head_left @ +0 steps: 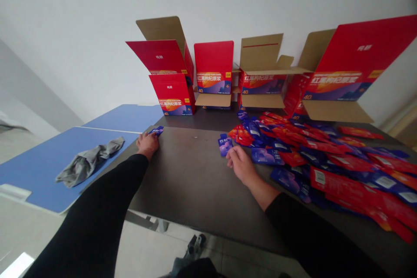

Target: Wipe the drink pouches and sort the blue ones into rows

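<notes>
At the table's left edge, my left hand [148, 144] is closed around the near end of a blue sachet [157, 130], whose far end shows beyond the fingers. My right hand [240, 163] pinches the lower end of another blue sachet [224, 144], with white lettering and purple pictures. Just right of that hand lies a large loose pile with several blue sachets [265, 156] and several red sachets [350, 186], overlapping one another.
Open red cartons, including the left one [172, 95] and the right one [335, 87], line the back of the dark table [182, 173] against a wall. On the left, a grey cloth [87, 163] lies on a lower blue table [107, 137].
</notes>
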`<state>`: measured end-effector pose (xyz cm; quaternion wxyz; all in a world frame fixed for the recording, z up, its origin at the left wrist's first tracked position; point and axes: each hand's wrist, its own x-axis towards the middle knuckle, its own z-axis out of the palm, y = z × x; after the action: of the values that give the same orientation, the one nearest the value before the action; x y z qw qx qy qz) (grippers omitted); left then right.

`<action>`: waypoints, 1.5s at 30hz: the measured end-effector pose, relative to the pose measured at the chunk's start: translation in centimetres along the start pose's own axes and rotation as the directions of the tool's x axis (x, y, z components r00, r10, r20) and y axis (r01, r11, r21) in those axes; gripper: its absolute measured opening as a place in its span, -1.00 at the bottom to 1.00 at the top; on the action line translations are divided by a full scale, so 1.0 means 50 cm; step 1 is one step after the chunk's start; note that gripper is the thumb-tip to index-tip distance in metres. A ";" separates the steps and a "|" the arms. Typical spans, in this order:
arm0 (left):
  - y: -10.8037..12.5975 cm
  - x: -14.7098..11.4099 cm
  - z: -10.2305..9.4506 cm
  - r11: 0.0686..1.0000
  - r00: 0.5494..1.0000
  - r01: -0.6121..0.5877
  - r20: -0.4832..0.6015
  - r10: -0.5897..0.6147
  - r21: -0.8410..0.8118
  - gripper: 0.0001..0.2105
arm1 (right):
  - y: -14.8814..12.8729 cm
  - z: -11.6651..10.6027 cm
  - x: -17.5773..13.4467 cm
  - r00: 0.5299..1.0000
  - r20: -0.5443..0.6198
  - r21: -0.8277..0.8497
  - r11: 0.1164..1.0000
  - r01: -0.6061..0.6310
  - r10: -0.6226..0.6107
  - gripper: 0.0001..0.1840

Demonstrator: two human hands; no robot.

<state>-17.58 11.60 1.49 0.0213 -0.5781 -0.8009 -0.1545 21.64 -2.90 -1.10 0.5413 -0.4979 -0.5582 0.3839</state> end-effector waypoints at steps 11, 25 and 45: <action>0.186 -0.171 0.012 0.958 0.957 -0.287 -0.042 0.288 0.025 -0.52 | 0.008 0.000 0.005 0.999 -0.019 -0.034 0.999 0.037 -0.037 -0.75; 0.022 -0.051 -0.005 0.992 0.987 0.123 0.100 -0.126 0.033 -0.37 | 0.000 0.001 0.002 1.000 0.000 0.000 1.000 0.019 -0.019 -0.75; 0.024 0.007 0.009 0.966 0.965 0.256 0.052 -0.258 0.036 -0.39 | 0.003 0.000 -0.001 0.999 0.027 0.038 0.999 0.019 -0.021 -0.72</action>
<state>-16.52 12.40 1.40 -0.0132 -0.4732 -0.8715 -0.1279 21.68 -2.89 -1.26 0.5465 -0.4768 -0.5634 0.3957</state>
